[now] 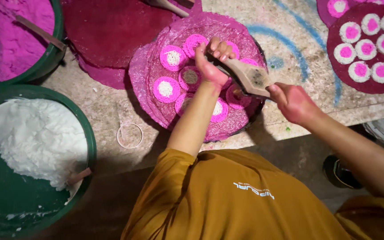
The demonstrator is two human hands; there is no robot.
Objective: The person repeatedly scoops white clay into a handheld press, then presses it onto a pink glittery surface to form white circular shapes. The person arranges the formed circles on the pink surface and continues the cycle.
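Fingers [221, 50] of the left hand [212, 64] curl closed around one end of a wooden block [247, 76]; the right hand [294, 103] grips the other end. It sits over the pink round sheet [241, 38] on the desk [107, 111], probably stiff and light.

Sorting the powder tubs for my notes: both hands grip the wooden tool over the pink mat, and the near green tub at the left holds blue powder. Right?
Not quite. The head view shows the near green tub holding white powder, not blue. The rest stands: left hand and right hand grip the wooden tool over the pink mat.
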